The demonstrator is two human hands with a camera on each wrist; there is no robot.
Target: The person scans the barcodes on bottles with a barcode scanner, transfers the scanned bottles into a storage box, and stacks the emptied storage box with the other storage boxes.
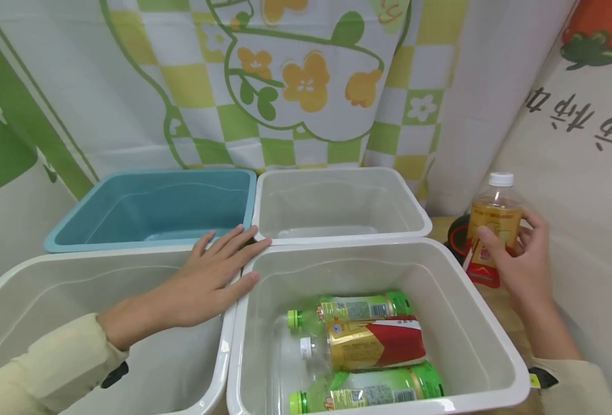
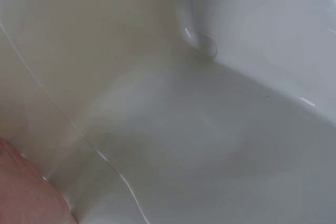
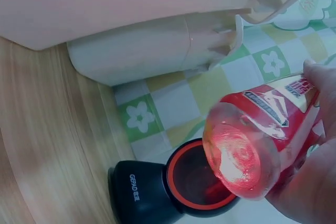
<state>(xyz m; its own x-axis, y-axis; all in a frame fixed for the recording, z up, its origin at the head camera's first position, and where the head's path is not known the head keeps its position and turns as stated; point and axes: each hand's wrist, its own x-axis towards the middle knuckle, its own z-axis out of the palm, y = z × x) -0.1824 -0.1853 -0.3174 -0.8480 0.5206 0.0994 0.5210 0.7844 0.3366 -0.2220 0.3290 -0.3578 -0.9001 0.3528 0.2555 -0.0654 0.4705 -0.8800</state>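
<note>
My right hand (image 1: 526,253) grips a plastic bottle (image 1: 494,230) with a white cap and a gold and red label, held upright to the right of the bins. In the right wrist view, the bottle's base is lit red above a black scanner (image 3: 157,190) with an orange-red ring. My left hand (image 1: 202,282) rests with spread fingers on the rims where the bins meet. Inside the front right grey bin (image 1: 461,288) lie two green-capped bottles (image 1: 368,307) and, between them, another gold and red bottle (image 1: 375,344) with a white cap.
A blue bin (image 1: 181,202) and a smaller grey bin (image 1: 331,202) stand behind. At the front left is a large grey bin (image 1: 77,288). A patterned cloth (image 1: 306,86) hangs at the back. The wooden tabletop (image 3: 47,129) shows beside the bins.
</note>
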